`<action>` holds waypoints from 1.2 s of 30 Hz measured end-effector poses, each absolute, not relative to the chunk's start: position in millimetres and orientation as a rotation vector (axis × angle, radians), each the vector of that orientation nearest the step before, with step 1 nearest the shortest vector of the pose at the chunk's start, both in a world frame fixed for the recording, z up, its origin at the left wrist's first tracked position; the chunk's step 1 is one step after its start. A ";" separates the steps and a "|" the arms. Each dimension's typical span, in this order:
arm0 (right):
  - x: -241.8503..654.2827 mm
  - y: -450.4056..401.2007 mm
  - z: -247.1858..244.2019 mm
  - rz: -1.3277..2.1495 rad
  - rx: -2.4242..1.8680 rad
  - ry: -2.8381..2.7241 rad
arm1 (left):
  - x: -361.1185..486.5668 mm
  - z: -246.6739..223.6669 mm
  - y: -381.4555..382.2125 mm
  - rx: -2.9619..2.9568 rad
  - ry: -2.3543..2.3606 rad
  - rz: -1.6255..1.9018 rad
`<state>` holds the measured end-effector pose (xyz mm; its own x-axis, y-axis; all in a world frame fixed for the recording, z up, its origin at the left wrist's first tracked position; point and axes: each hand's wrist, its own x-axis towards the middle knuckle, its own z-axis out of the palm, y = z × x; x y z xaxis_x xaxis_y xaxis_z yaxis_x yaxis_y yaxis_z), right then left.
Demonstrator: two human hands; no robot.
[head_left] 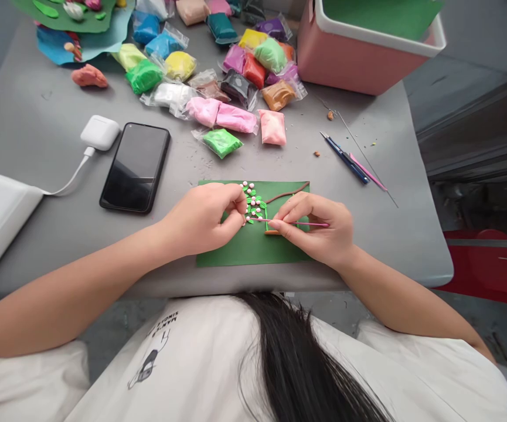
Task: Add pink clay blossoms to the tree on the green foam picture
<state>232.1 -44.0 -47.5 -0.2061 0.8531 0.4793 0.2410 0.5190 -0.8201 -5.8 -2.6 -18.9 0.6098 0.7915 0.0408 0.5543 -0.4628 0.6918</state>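
A dark green sheet lies near the table's front edge. On it is a cluster of small pink-white clay balls and green clay leaves. A curved brown clay strand runs off to the upper right, and a short orange-brown clay strip lies lower down. My right hand pinches a thin pink modelling tool, its tip pointing left over the cluster. At the cluster's left side, my left hand has thumb and forefinger pressed together; whatever is between them is too small to make out.
Bagged coloured clay is heaped at the back. A pink bin stands back right. Left are a phone, an earbud case and a white power bank. A dark blue pen and thin wire lie right.
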 end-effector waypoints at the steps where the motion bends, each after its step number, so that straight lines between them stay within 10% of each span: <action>1: 232.1 -44.1 -47.2 0.737 -0.928 -1.720 | -5.6 -19.2 -2.4 2.193 1.056 0.477; 36: 255.9 -15.1 -49.7 0.633 -1.165 -1.430 | -10.5 -7.0 2.3 2.276 1.181 0.591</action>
<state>255.9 -15.1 -49.7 0.1188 0.9016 0.4160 0.2988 0.3671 -0.8809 -10.5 2.3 -7.0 0.5282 0.8367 0.1447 0.6172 -0.4954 0.6113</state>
